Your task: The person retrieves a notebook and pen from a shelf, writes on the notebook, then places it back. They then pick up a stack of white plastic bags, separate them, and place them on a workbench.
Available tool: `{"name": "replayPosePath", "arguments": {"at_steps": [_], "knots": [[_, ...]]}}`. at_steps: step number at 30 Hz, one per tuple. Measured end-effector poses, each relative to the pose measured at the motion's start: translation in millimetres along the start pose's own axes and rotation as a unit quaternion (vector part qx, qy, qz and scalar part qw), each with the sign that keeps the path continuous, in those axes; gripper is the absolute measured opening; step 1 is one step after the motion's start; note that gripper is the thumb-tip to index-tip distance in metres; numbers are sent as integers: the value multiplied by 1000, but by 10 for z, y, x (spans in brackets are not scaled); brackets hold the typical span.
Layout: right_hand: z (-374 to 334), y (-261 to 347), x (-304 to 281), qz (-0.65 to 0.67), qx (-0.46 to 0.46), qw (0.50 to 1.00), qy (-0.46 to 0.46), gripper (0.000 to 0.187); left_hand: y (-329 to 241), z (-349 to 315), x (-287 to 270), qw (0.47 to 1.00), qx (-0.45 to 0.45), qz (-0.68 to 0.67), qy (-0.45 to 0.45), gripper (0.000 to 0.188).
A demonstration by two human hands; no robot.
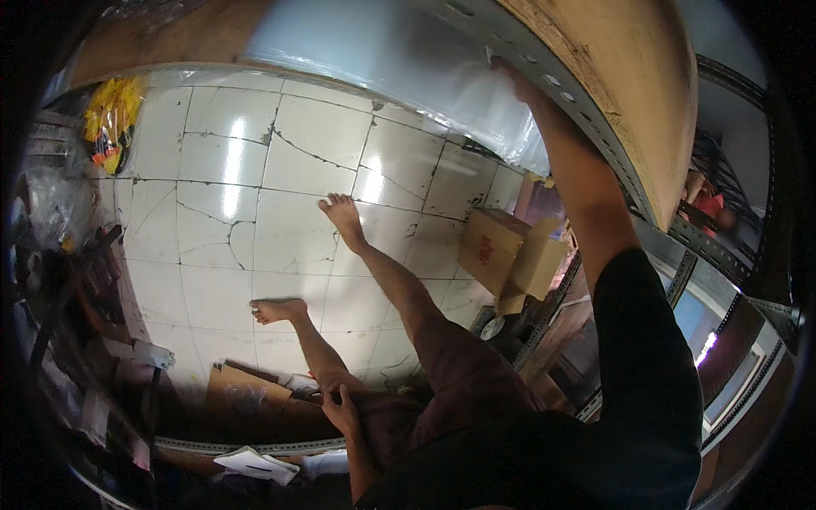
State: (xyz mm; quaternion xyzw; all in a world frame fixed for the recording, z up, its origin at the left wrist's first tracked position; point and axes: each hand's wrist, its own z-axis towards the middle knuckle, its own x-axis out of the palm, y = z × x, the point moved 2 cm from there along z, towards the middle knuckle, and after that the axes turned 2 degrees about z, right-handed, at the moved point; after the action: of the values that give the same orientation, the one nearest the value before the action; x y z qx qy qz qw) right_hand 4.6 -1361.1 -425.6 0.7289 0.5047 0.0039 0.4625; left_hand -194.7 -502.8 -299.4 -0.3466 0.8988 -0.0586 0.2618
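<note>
My right arm reaches up to a shelf at the upper right. There my right hand point(512, 82), partly in blur, pinches the edge of a clear plastic sheet point(382, 59) that lies along the shelf and hangs over its front. A perforated grey metal shelf rail point(552, 81) runs just beside the fingers. Low in the view, my left hand point(341, 413) hangs by my bent knee with its fingers loosely apart and nothing in it. My bare feet are on the tiled floor.
An opened cardboard box point(493, 251) stands on the cracked white tile floor point(297, 221) at the right. Flattened cardboard point(246, 391) leans at the lower left. A yellow bundle point(113, 119) sits at the far left. Metal shelving surrounds me, with a wooden board point(633, 76) close at the upper right.
</note>
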Motion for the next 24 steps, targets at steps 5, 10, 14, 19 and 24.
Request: {"name": "replayPosePath", "arguments": {"at_steps": [5,10,14,19,24], "knots": [[-151,20,-108,22,8,1000,3,31,-759,955,431,992,102,7,75,44],[-861,-63,-225,90,59,994,-8,26,-3491,1822,1238,788,110,-470,383,87],[-2062,62,12,265,145,953,13,33,-4816,2221,1300,712,32,-623,322,89],[-3557,-13,301,275,186,942,-41,36,-4398,2183,1195,926,86,-336,149,57],[-4968,-24,596,169,106,977,71,30,-2708,1167,430,961,103,-257,-5,40]]}}
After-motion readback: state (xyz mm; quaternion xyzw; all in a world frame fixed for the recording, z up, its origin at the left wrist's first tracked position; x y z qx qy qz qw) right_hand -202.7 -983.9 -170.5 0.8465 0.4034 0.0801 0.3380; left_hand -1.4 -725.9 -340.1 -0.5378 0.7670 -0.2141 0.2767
